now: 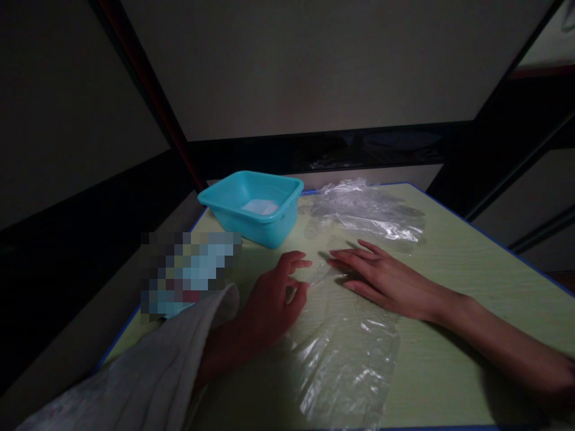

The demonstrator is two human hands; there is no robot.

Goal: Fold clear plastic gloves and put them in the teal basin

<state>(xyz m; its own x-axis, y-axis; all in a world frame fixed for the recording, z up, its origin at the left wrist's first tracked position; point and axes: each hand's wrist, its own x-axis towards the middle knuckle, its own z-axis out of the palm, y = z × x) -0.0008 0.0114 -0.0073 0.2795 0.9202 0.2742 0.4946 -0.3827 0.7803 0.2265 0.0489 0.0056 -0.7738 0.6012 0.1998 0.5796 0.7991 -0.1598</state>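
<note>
A thin, clear plastic bag point(350, 365) lies spread and wrinkled on the table in front of me, its lower part reaching the near edge. At its upper left edge, my left hand point(278, 296) pinches the plastic between thumb and fingertip, the other fingers curled loosely above. My right hand point(381, 278) rests palm down by the upper right of the bag, fingers stretched out and apart. The exact contact under its fingertips is hidden. Behind my hands lies a heap of similar crumpled clear plastic point(363, 212).
A turquoise plastic basin point(256, 224) with something white inside stands at the back left of the pale green table point(462, 269) with blue edging. A blurred-out, light blue packet point(202, 269) lies left of my left hand. A wall point(314, 72) rises behind the table.
</note>
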